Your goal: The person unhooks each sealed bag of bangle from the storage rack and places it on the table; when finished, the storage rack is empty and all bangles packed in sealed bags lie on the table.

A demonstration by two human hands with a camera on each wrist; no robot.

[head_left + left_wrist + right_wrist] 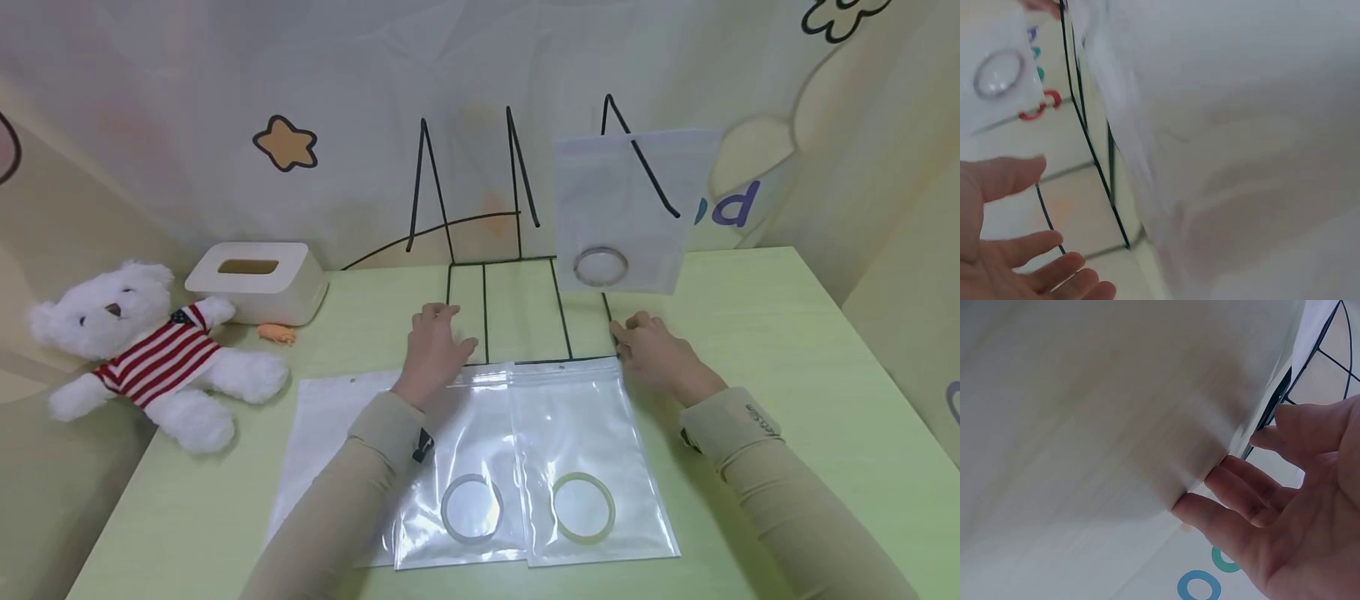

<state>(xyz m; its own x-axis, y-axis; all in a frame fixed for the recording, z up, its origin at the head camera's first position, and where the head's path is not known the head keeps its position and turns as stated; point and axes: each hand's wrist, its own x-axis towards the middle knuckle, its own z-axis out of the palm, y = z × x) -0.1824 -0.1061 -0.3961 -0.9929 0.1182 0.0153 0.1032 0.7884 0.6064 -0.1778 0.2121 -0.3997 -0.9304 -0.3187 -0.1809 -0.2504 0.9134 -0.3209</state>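
Note:
A black wire display rack [486, 312] with three angled prongs stands at the back of the table. On its right prong hangs a clear zip bag [637, 183] with a bangle [601, 267] at its bottom. My right hand [663, 354] pinches the rack's right base wire between thumb and index finger, the other fingertips touching the table. Over the rack's left front part, my left hand [435, 350] is spread and holds nothing. Nearer lie a zip bag with a yellowish bangle [582, 508], another with a greyish bangle [471, 508], and a third bag [330, 433], partly hidden by my left forearm.
To the left, a white teddy bear [161, 358] in a striped shirt lies against a white tissue box [258, 283]. A small orange object [277, 334] sits in front of the box. A printed curtain [360, 75] hangs behind the pale green table [780, 350].

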